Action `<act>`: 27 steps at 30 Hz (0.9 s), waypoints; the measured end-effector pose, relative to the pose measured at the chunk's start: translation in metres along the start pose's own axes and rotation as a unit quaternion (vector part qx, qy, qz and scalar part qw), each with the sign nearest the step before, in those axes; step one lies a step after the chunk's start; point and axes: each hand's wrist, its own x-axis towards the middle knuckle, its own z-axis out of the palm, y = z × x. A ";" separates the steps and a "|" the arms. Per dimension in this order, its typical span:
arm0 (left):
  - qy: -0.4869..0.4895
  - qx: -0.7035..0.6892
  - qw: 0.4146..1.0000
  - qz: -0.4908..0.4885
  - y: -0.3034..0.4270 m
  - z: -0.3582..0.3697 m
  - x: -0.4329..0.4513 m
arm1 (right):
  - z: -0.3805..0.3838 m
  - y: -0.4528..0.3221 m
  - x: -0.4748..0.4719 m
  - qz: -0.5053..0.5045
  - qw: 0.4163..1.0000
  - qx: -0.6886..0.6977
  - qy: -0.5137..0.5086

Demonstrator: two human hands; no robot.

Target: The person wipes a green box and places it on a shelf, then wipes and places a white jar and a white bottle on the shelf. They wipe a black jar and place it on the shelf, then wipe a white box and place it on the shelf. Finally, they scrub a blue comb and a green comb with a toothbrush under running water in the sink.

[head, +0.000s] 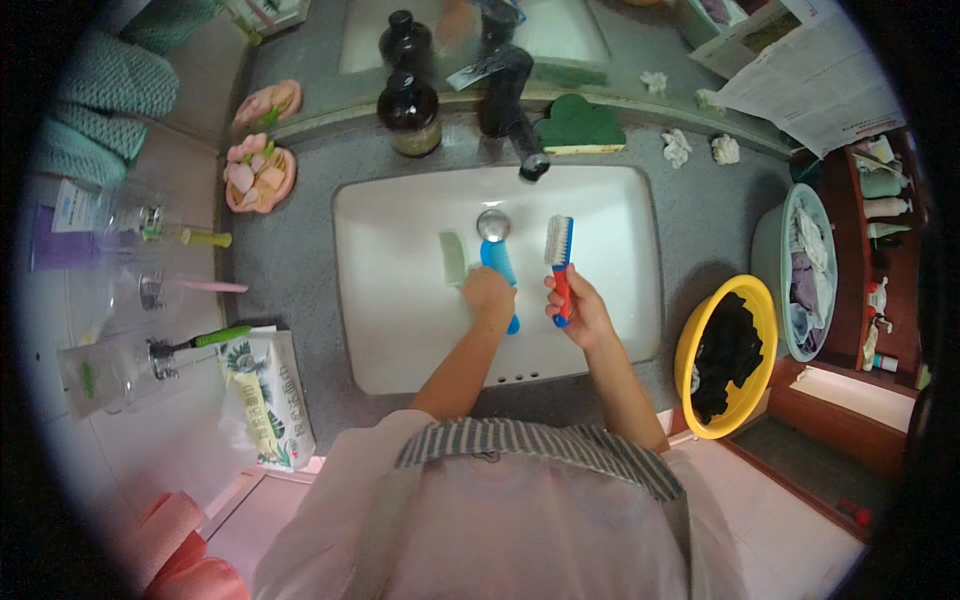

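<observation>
My right hand [583, 309] grips the red handle of a scrub brush [560, 247] with pale bristles and a blue back, held over the right half of the white sink basin [397, 322]. My left hand [489, 295] reaches down into the basin, its fingers mostly hidden under it. A blue comb [497, 261] passes beneath that hand, with its rounded end showing on the near side. Just left of the fingers lies a pale green comb [453, 257]; whether they touch it is unclear. The round metal drain stopper [493, 225] sits at the blue comb's far end.
A black faucet [517, 124] overhangs the basin, between a dark bottle [409, 120] and a green cloud-shaped sponge [581, 124]. At right stand a yellow basin [684, 360] and a pale green basin [769, 247] of clothes. A tissue pack [266, 401] and toothbrushes [221, 337] are at left.
</observation>
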 end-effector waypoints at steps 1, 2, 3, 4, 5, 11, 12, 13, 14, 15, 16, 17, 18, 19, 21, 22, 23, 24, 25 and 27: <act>0.012 0.028 1.000 0.000 0.004 0.004 0.001 | 0.005 0.000 -0.005 -0.002 1.000 0.000 0.014; 0.003 0.006 1.000 -0.007 0.007 0.014 0.007 | 0.007 -0.003 -0.007 -0.005 1.000 0.001 0.028; -0.011 -0.011 1.000 -0.017 0.003 0.023 0.007 | 0.006 -0.003 -0.009 -0.014 0.999 -0.031 0.041; -0.025 -0.028 0.999 -0.028 0.000 0.031 0.007 | 0.005 -0.004 -0.010 -0.023 0.996 -0.063 0.054; -0.011 -0.067 0.997 -0.042 -0.003 0.039 0.009 | 0.004 -0.005 -0.009 -0.031 0.993 -0.096 0.067; 0.046 -0.084 0.994 -0.054 0.025 0.013 0.001 | 0.000 -0.001 -0.001 -0.057 0.987 -0.095 0.117; 0.074 -0.091 0.991 -0.071 0.036 0.019 0.004 | 0.003 -0.003 -0.001 -0.060 0.987 -0.103 0.111; 0.101 -0.098 0.986 -0.088 0.043 0.024 0.007 | 0.007 -0.004 -0.002 -0.063 0.986 -0.110 0.105; 0.116 -0.090 0.986 -0.083 0.047 0.030 0.007 | 0.013 -0.005 -0.006 -0.062 0.987 -0.111 0.098; 0.129 -0.084 0.986 -0.070 0.055 0.025 0.005 | 0.010 -0.005 -0.007 -0.072 0.983 -0.125 0.110; 0.144 -0.075 0.985 -0.061 0.059 0.021 0.003 | 0.011 -0.005 -0.010 -0.076 0.982 -0.123 0.125; 0.140 -0.061 0.986 -0.063 0.062 0.024 0.007 | 0.012 -0.008 -0.012 -0.081 0.980 -0.121 0.140; 0.135 -0.042 0.988 -0.068 0.058 0.032 0.009 | 0.011 -0.010 -0.013 -0.080 0.979 -0.128 0.139; 0.128 -0.020 0.989 -0.069 0.051 0.040 0.010 | 0.008 -0.012 -0.015 -0.080 0.978 -0.130 0.141; 0.027 -0.229 0.972 -0.038 0.023 0.038 0.005 | -0.001 -0.013 -0.016 -0.084 0.971 -0.158 0.161; -0.079 -0.330 0.939 -0.052 0.012 0.024 -0.001 | -0.009 -0.011 -0.012 -0.089 0.963 -0.178 0.182; -0.183 -0.424 0.884 -0.069 0.004 0.017 -0.007 | -0.017 -0.007 -0.009 -0.092 0.954 -0.199 0.202; -0.190 -0.549 0.810 -0.079 -0.006 0.020 -0.011 | -0.019 -0.001 -0.003 -0.092 0.934 -0.256 0.234; -0.214 -0.588 0.777 -0.072 -0.009 0.011 -0.015 | -0.025 0.011 0.005 -0.176 0.888 -0.355 0.234; -0.258 -0.661 0.702 -0.057 -0.010 -0.016 -0.014 | -0.027 0.041 0.025 -0.334 0.745 -0.534 0.222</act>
